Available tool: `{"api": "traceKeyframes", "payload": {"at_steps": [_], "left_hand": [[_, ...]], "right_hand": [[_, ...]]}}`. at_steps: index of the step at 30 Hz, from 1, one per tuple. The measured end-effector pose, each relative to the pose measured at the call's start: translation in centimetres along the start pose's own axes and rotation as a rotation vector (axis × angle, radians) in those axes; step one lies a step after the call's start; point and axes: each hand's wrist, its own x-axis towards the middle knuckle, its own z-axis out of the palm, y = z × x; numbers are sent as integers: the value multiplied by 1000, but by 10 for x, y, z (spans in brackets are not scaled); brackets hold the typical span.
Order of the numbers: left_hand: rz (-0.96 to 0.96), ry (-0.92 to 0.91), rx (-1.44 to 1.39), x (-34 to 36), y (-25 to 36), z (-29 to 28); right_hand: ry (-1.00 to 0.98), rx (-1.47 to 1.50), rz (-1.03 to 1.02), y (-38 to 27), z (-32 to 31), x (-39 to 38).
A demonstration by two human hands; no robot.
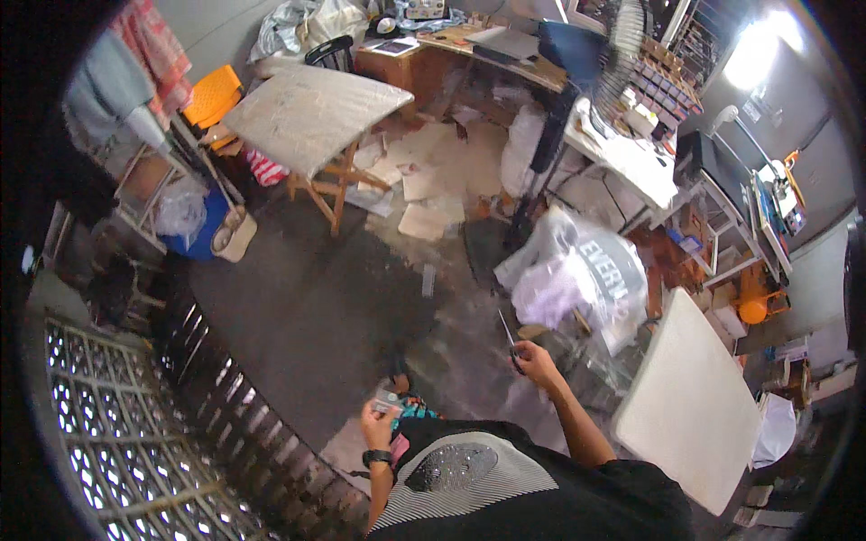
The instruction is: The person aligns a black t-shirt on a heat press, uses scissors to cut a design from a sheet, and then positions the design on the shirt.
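Left hand [375, 426]: pinching small clear-grey packet [388, 402], likely light, slick; grip edges | Right hand [537, 364]: closed round slim-bladed cutter [508, 334] (scissors or knife, cannot tell), presumably stiff, sharp; hold handle | Both before torso

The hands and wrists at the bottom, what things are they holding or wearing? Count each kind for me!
Pointed tool in the right hand: 1
Small pale object in the left hand: 1
Dark wristband: 1
Total: 3

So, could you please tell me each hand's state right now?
Left hand: closed, holding a small pale item.
Right hand: closed, holding a slim pointed tool, probably scissors.
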Motion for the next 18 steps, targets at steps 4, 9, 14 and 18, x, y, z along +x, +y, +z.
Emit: {"api": "traceKeyframes", "payload": {"at_steps": [4,9,14,18], "left_hand": [[64,-172,148,139,115,80],[324,-491,648,377,265,157],[139,-1000,685,543,405,285],[-74,-1083,500,656,410,408]], "right_hand": [[109,97,-51,-101,5,122],[241,328,-65,-118,38,229],[114,570,159,-255,-13,352],[15,499,-150,-326,-74,538]]}}
